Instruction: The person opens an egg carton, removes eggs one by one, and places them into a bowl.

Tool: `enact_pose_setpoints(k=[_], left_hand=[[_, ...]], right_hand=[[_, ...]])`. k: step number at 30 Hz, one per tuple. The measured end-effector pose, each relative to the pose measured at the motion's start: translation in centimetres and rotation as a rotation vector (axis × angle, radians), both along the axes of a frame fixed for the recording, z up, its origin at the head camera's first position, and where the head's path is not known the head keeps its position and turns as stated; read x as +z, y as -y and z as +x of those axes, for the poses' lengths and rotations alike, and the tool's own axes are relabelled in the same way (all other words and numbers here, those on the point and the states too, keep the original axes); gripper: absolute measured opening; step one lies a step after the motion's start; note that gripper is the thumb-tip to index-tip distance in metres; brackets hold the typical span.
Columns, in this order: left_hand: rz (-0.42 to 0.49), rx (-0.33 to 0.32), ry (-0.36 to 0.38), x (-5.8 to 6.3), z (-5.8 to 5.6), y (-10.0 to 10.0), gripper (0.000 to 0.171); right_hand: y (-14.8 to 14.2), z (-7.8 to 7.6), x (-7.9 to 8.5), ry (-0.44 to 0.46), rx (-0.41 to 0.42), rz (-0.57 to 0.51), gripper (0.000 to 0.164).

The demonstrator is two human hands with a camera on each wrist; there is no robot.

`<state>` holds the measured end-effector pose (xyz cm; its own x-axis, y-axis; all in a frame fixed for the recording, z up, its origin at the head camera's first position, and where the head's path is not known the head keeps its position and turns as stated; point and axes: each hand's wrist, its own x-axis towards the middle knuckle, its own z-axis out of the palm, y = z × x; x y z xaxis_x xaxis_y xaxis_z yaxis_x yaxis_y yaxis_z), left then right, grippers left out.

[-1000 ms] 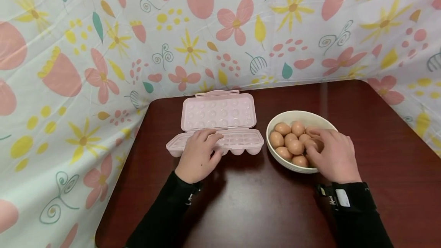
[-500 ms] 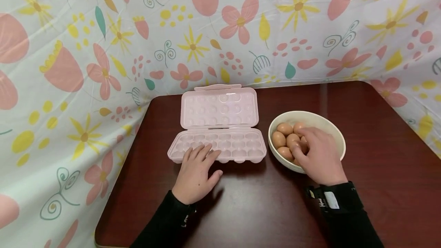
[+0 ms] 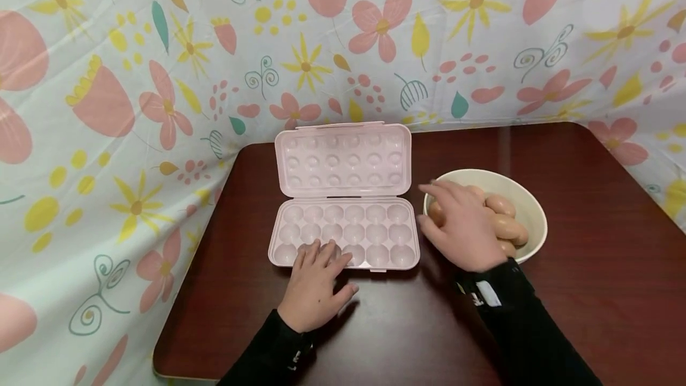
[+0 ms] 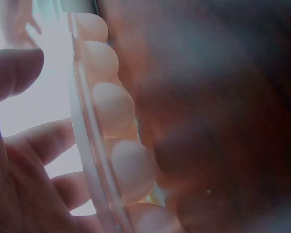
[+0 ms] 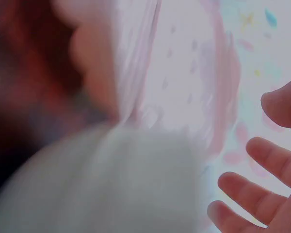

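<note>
A pale pink plastic egg box [image 3: 387, 233] lies with its lid raised at the back, its rounded cups bare. My left hand [image 3: 316, 290] rests its spread fingers over the front edge; the left wrist view shows the fingers [image 4: 48, 141] at the rim beside the bulging cup undersides. To the right, a cream bowl [image 3: 539, 219] holds several brown eggs [image 3: 506, 226], piled toward its right side. My right hand [image 3: 463, 228] is over the bowl's left part, fingers extended toward the box and hiding some eggs. In the right wrist view its fingers [image 5: 252, 196] are apart, with nothing between them.
Both containers stand on a dark red-brown table [image 3: 386, 326] with rounded corners. A floral cloth [image 3: 214, 46] hangs behind it and along its left side. The bowl's pale wall [image 5: 111, 184] fills the lower part of the right wrist view, blurred.
My right hand has moved left across the bowl, and eggs now show to its right. The egg box has come nearer, its lid standing steeper. My left hand has drawn back to the front edge.
</note>
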<state>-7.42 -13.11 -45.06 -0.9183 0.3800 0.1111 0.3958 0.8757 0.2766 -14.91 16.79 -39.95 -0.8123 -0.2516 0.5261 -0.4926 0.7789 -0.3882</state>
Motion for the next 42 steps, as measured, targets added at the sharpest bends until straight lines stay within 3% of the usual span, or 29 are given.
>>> enact_pose_setpoints(k=[4,8,14,19,23,27,30,34,38,42], left_hand=[[0.002,0.026,0.033,0.3,-0.2,0.1,0.052],[0.01,0.042,0.051,0.4,-0.6,0.1,0.05],[0.004,0.057,0.045,0.7,-1.2,-0.5,0.048],[-0.013,0.08,0.06,0.8,-1.6,-0.9,0.046],[-0.027,0.103,0.083,0.6,-1.9,-1.0,0.047],[-0.03,0.097,0.077,0.3,-2.3,-0.7,0.044],[-0.038,0.079,0.073,0.3,-2.5,-0.7,0.041],[-0.039,0.062,0.071,0.5,-2.8,-0.7,0.04],[-0.025,0.037,0.078,0.4,-3.5,-0.7,0.034],[-0.011,0.02,0.102,0.4,-4.2,-0.7,0.033]], right_hand=[[3.4,-2.3,2.3,-0.036,0.118,0.061,0.057],[6.2,-5.0,4.5,-0.066,0.177,0.121,0.063],[8.9,-9.8,7.2,0.071,0.127,0.238,0.072],[9.5,-13.7,7.1,0.23,0.07,0.331,0.075],[9.5,-15.4,6.3,0.309,0.043,0.367,0.069],[9.8,-14.8,6.3,0.255,0.067,0.343,0.057],[9.7,-12.6,7.2,0.173,0.117,0.303,0.047],[9.6,-9.1,8.2,0.143,0.224,0.293,0.038],[9.7,-6.2,7.6,0.175,0.296,0.369,0.043],[9.9,-4.0,6.0,0.189,0.301,0.431,0.056]])
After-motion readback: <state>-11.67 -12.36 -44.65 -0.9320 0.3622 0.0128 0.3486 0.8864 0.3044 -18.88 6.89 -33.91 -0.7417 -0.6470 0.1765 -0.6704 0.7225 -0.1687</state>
